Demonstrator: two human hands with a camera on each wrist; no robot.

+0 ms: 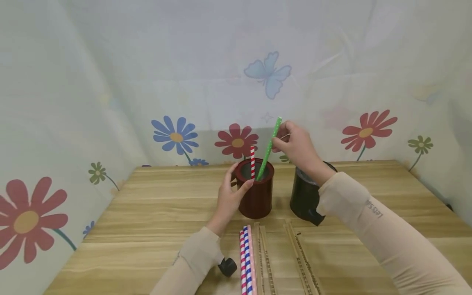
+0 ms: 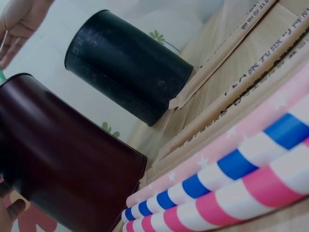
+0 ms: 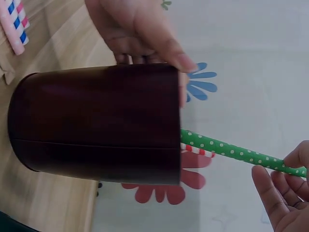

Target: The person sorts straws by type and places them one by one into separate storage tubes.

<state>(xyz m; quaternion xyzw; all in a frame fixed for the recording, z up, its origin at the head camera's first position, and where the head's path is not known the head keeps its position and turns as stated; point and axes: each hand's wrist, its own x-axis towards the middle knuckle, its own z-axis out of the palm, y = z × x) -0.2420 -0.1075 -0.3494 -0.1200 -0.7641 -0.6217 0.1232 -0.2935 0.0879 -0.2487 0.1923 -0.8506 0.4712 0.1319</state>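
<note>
Green dotted straw [image 1: 269,147] is leaning inside the maroon cup [image 1: 255,200], right of centre in the head view. The right hand [image 1: 296,145] is pinching it; the left hand [image 1: 229,198] is gripping the cup. Sleeve lettering [image 1: 374,209] is starting "Lets"; upper-right wrappers [image 2: 227,97] are bearing Chinese characters.

To the right of the dark red cup [image 1: 255,200], the right sleeve [image 1: 391,235] bears dark lettering that begins "Lets" (its last letters blur). In front of the cup, brown paper strips [image 2: 251,72] carry printed Chinese-looking characters, too unclear to read.
</note>
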